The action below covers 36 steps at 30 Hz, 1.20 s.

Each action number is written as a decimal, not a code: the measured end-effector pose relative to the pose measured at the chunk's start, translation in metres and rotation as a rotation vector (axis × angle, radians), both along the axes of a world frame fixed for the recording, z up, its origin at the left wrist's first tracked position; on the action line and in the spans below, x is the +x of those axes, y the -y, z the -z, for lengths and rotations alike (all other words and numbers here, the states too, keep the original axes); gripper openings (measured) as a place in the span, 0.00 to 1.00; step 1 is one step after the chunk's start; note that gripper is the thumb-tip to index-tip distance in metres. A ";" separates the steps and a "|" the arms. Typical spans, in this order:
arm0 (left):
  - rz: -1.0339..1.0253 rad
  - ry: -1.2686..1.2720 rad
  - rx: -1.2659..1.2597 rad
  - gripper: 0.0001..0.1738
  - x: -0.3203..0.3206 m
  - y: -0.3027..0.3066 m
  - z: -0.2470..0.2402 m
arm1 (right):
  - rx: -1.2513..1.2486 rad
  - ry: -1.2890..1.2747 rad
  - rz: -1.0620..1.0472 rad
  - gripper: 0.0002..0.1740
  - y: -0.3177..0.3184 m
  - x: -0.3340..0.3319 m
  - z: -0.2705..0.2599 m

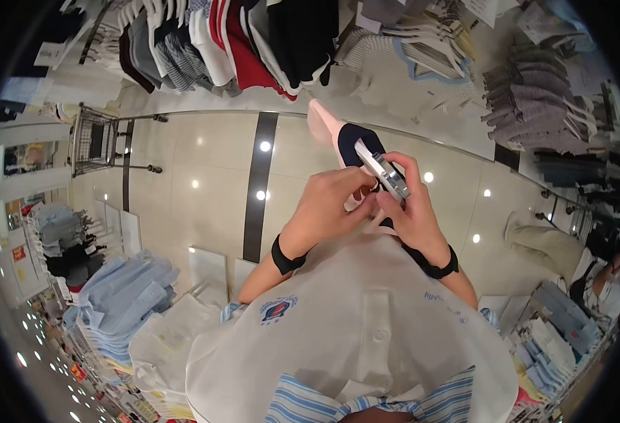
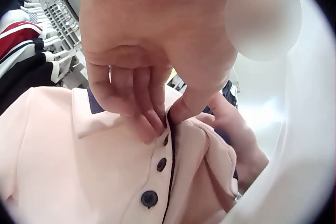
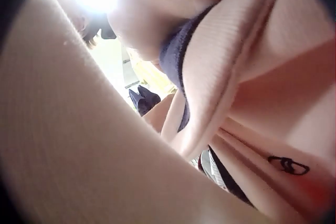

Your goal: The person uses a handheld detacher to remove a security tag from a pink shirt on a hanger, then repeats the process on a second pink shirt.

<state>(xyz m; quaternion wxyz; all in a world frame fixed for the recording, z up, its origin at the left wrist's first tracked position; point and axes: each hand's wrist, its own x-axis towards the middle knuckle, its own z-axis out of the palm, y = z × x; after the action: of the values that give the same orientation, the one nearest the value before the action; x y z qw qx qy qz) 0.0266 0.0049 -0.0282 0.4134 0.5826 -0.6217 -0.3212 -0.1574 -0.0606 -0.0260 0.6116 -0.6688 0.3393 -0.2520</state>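
Observation:
A pale pink polo shirt (image 2: 105, 161) with a dark-edged placket and dark buttons (image 2: 149, 199) is held up in front of the person. My left hand (image 1: 331, 208) pinches the placket near the collar, just above a small button, as the left wrist view shows. My right hand (image 1: 416, 211) grips the shirt from the other side, thumb and forefinger about a shiny silver-and-white piece (image 1: 389, 175) at the neck. In the right wrist view pink cloth (image 3: 210, 82) with navy trim (image 3: 176, 58) fills much of the frame and hides most of that hand.
A rack of hanging shirts (image 1: 232, 49) runs along the far side, with more grey-purple garments (image 1: 536, 99) at the right. A wire cart (image 1: 95, 141) stands on the tiled floor to the left. Light blue shirts (image 1: 123, 299) hang at the lower left. Another person's leg (image 1: 546, 243) shows at right.

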 end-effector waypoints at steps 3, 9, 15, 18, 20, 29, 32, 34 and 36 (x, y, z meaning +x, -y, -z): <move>-0.024 0.016 -0.040 0.10 -0.006 0.005 0.003 | 0.012 -0.004 0.055 0.32 -0.003 -0.002 -0.004; -0.069 0.083 -0.080 0.10 -0.022 0.017 0.006 | 0.019 0.025 0.143 0.31 -0.005 -0.010 0.001; -0.040 0.068 -0.042 0.13 -0.030 0.021 0.004 | 0.012 0.059 0.151 0.31 0.000 -0.020 0.001; -0.040 0.014 -0.050 0.11 -0.031 0.021 0.001 | 0.062 0.113 0.170 0.31 0.000 -0.022 0.002; -0.033 -0.045 -0.033 0.11 -0.029 0.020 -0.001 | 0.106 0.090 0.166 0.32 0.002 -0.028 0.005; -0.004 -0.142 0.064 0.11 -0.024 0.017 -0.007 | 0.190 0.035 0.162 0.31 0.003 -0.026 0.003; -0.016 -0.181 0.080 0.11 -0.025 0.018 -0.008 | 0.193 0.057 0.185 0.30 0.002 -0.024 0.005; -0.020 -0.238 0.039 0.10 -0.029 0.016 -0.004 | 0.174 0.083 0.209 0.29 0.001 -0.023 0.008; -0.012 -0.258 0.023 0.10 -0.032 0.015 -0.004 | 0.180 0.172 0.263 0.29 0.001 -0.023 0.010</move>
<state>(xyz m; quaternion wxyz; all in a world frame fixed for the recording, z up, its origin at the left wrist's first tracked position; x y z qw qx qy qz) -0.0057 -0.0096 -0.0241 0.4851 0.5448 -0.5562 -0.3982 -0.1806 -0.0616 -0.0357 0.6576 -0.5372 0.3914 -0.3548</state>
